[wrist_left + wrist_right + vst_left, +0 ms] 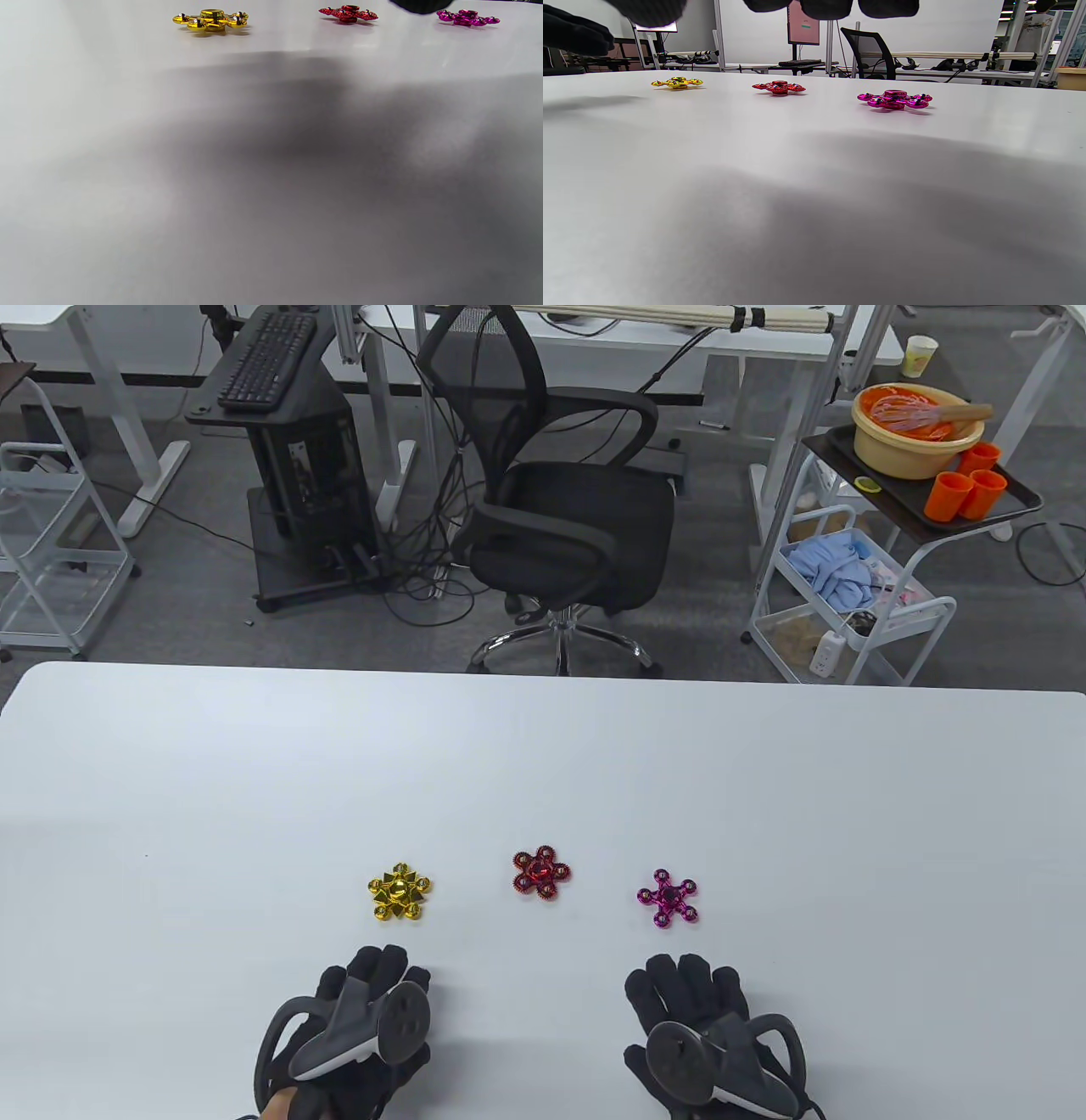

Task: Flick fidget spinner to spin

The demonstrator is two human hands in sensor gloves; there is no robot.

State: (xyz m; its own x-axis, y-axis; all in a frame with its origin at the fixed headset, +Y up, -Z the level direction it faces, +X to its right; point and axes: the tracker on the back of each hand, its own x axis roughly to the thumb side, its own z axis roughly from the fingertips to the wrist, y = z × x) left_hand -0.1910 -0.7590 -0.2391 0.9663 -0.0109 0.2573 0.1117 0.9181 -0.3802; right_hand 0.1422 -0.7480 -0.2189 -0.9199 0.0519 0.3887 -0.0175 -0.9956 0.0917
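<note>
While both hands (361, 1027) (700, 1027) rest flat and empty, three spinners (540, 873) lie just beyond them.

Both hands were seen at the near edge of the counter (543, 746), palms down, well apart from each other. The left hand (361, 1027) was laid flat with its fingers (382, 963) stretched forward and close together; a tracker (373, 1027) was strapped across its back. The right hand (700, 1027) was likewise laid flat, fingers (687, 976) extended forward and slightly spread, thumb set off to the inner side, with a tracker (704, 1056) on its back. Nothing was held by either hand. In the right wrist view, dark fingertips (825, 6) were seen at the top edge.
</note>
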